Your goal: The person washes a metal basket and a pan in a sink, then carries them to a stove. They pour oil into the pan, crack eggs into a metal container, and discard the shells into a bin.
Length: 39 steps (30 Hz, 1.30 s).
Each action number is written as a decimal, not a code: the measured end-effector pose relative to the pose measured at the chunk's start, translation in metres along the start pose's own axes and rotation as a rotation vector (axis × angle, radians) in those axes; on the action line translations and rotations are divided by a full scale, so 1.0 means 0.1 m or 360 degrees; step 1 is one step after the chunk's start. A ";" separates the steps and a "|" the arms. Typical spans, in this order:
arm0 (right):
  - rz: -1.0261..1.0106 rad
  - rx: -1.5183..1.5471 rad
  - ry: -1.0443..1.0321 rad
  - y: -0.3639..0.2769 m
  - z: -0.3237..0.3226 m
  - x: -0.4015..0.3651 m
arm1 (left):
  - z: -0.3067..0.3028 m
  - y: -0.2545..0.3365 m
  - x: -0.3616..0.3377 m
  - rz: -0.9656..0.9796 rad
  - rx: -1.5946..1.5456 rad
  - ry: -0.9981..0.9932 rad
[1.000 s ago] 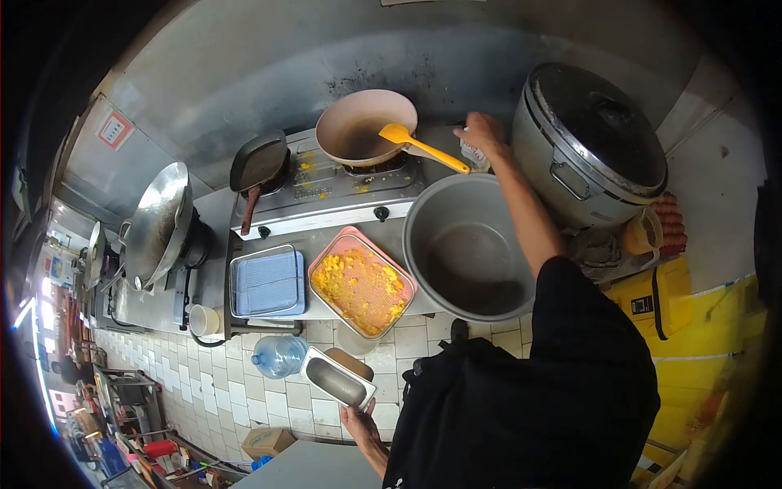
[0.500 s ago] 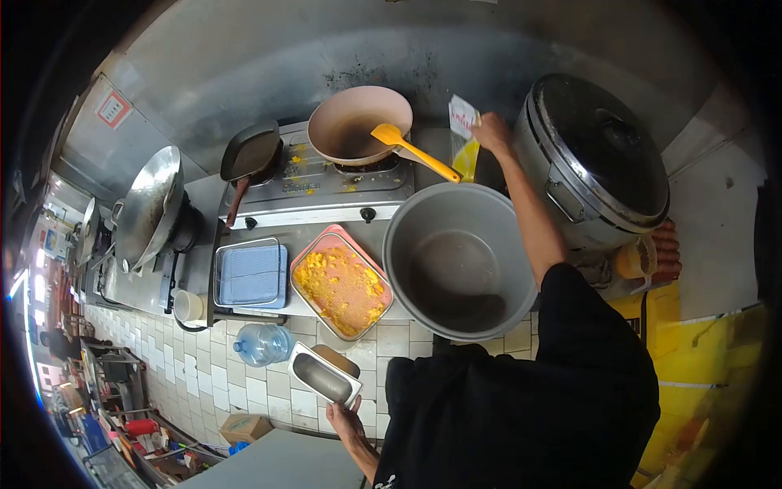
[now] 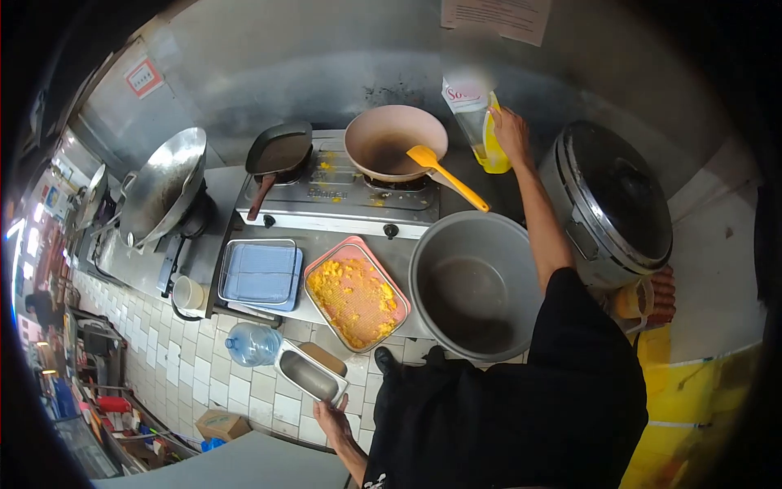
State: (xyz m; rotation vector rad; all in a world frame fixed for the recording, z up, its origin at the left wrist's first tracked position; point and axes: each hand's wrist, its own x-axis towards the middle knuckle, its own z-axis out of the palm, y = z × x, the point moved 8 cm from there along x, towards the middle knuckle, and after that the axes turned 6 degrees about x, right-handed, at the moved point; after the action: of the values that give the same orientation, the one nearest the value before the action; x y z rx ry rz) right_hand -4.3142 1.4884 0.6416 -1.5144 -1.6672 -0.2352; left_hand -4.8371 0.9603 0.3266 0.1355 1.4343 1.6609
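soot-marked steel wall (image 3: 269,65) behind a steel counter (image 3: 208,213), white tiled floor (image 3: 189,368) below.

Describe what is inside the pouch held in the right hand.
Yellow liquid shows through the clear lower part of the pouch. The printed top and the right hand hide the rest.

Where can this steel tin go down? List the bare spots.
Bare counter between stove, grey pot and cooker, below the right hand. A smaller patch between wok and stove. The front is crowded: blue tray, pink tray, pot.
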 end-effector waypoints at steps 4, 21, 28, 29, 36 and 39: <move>-0.0099 -0.0168 -0.0417 -0.20 0.31 0.35 | -0.12 0.17 0.18 0.0032 0.0011 0.0000; -0.0832 -0.0547 -0.1451 -1.10 1.49 0.82 | -0.45 0.10 0.25 0.0081 -0.0053 0.0183; -0.0988 -0.0452 -0.1463 -1.26 1.75 0.89 | -0.48 -0.09 0.17 0.0072 -0.0085 0.0237; -0.0999 -0.0447 -0.1494 -1.30 1.76 0.89 | -0.43 -0.06 0.14 0.0067 -0.0084 0.0245; -0.1035 -0.0619 -0.1663 -1.46 1.72 0.97 | -0.28 0.00 0.08 0.0049 -0.0023 0.0228; -0.1081 -0.0661 -0.1623 -1.48 1.68 1.03 | -0.24 -0.01 0.06 0.0052 -0.0017 0.0233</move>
State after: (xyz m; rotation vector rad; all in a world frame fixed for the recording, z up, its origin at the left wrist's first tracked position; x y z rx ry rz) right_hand -4.5117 1.6338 0.6648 -1.3644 -3.1001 -0.1737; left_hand -4.8543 0.9463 0.3155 0.0316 1.5392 1.7345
